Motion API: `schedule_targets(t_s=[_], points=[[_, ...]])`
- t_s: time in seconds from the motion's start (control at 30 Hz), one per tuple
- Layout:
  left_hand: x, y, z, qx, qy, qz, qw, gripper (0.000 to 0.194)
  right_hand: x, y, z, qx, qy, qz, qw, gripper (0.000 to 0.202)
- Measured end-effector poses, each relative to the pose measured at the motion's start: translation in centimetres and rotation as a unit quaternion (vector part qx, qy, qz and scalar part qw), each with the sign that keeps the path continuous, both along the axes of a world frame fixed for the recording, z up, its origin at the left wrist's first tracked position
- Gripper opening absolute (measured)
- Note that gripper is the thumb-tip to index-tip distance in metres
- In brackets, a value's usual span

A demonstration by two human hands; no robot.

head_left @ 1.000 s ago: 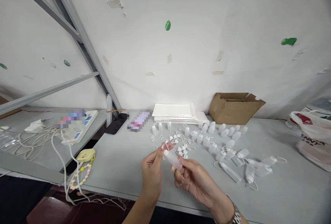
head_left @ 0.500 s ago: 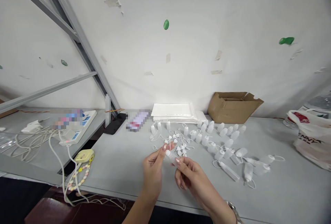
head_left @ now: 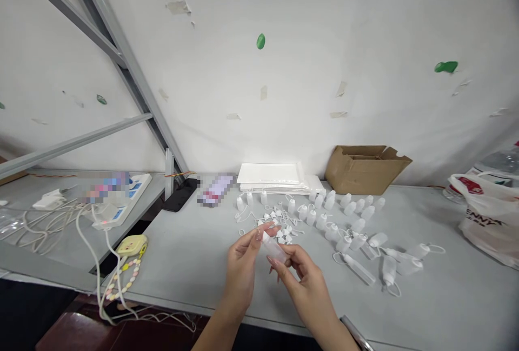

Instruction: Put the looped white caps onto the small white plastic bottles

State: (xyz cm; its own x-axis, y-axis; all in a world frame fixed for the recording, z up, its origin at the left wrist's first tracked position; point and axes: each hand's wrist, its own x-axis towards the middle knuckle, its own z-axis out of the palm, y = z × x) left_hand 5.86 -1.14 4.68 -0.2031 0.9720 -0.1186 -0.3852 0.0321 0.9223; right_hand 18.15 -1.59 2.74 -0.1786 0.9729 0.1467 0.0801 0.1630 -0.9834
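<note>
Between my two hands, above the front part of the grey table, is a small translucent squeeze bottle, tilted with its white top toward the upper left. My left hand pinches the bottle at its top end. Around the lower body of the bottle, the fingers and thumb of my right hand are closed. Just beyond my fingertips lies a pile of small white caps with thin loop straps. To the right, several more squeeze bottles stand or lie on the table, some with a looped strap.
A brown cardboard box and a stack of white packets sit against the wall. A black phone lies at back left. Further left are a power strip, white cables and a yellow case. A plastic bag stands far right.
My right hand has shifted its hold on the bottle, the thumb now lower on the body and more of the bottle showing. My left hand stays at the top.
</note>
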Motion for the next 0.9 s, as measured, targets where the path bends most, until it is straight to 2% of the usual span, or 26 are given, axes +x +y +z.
schedule_targets(t_s=[0.1,0.17,0.3,0.43,0.53,0.7,0.9], points=[[-0.1,-0.1,0.2,0.001,-0.015,-0.011,1.000,0.032,0.2,-0.3,-0.3,0.150,-0.067,-0.046,0.985,0.015],[-0.2,-0.1,0.2,-0.001,-0.033,-0.016,0.999,0.031,0.2,-0.3,-0.5,0.229,-0.089,-0.058,0.967,0.017],[-0.2,-0.1,0.4,-0.007,-0.043,-0.027,0.999,0.032,0.1,-0.1,-0.8,0.326,-0.116,-0.077,0.935,0.029],[0.1,-0.2,0.9,-0.020,-0.062,-0.034,0.997,0.032,-0.1,0.1,-1.2,0.412,-0.175,-0.087,0.890,0.043],[0.2,-0.4,1.2,-0.029,-0.107,-0.055,0.992,0.034,-0.3,0.1,-1.6,0.436,-0.192,-0.092,0.875,0.047],[-0.2,-0.8,1.4,-0.034,-0.157,-0.096,0.982,0.036,-0.3,0.0,-1.7,0.439,-0.172,-0.082,0.878,0.046],[-0.7,-0.8,1.5,-0.031,-0.158,-0.099,0.982,0.036,0.0,0.4,-1.3,0.420,-0.165,-0.062,0.890,0.040]])
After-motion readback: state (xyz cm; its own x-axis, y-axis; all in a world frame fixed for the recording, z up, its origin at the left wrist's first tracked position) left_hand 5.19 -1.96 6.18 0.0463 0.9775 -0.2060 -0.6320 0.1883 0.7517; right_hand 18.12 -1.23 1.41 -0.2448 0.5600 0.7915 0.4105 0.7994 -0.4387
